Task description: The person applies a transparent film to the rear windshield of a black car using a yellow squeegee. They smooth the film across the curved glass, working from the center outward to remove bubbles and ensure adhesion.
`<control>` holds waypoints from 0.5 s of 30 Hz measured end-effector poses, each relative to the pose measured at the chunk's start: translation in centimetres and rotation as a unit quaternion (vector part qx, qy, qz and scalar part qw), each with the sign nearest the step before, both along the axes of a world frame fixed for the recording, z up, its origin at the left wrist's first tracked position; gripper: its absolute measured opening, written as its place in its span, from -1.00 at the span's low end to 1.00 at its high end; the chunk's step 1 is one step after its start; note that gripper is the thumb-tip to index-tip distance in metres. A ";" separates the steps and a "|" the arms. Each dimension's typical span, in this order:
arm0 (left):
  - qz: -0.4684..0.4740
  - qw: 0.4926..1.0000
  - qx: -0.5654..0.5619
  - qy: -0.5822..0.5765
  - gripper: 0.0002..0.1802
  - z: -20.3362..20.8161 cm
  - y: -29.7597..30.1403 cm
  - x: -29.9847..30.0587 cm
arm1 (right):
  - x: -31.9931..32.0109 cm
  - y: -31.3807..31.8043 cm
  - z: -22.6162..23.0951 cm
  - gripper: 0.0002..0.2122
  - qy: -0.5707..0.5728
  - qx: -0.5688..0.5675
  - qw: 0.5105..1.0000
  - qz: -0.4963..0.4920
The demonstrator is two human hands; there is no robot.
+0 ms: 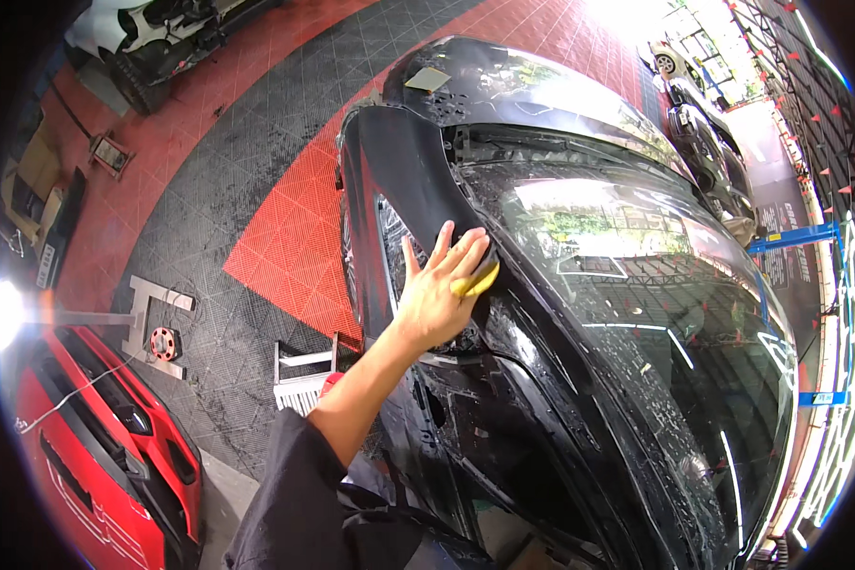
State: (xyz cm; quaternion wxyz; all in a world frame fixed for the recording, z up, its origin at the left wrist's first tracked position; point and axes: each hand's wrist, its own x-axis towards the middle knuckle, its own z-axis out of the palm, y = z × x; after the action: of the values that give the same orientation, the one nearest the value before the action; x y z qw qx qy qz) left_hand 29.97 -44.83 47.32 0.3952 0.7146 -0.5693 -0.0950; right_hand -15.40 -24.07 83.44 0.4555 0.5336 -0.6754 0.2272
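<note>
My left hand lies palm down on the black car's wet bodywork, between the windshield and the side window. Its fingers are spread on the panel, and a yellow squeegee is pinned under the thumb side. Most of the squeegee is hidden beneath the hand. Just ahead of the fingertips runs a smooth matte-black fender strip. Water drops and streaks dot the windshield and door. My right hand is not in view.
A tan square card rests on the hood. Left of the car stand a step stool, a lit lamp on a metal stand base, and a red car part. More cars are parked at the back right.
</note>
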 end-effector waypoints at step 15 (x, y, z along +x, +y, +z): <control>0.072 0.989 -0.027 0.126 -0.32 -4.0 2.3 -5.4 | 0.1 -0.1 0.3 -0.53 0.053 0.018 0.998 0.006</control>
State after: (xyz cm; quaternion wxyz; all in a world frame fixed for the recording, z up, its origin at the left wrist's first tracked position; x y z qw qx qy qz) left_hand 24.60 -42.50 43.35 0.4883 0.7255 -0.4643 -0.1401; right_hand -15.26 -24.15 83.71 0.4795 0.5575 -0.6508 0.1891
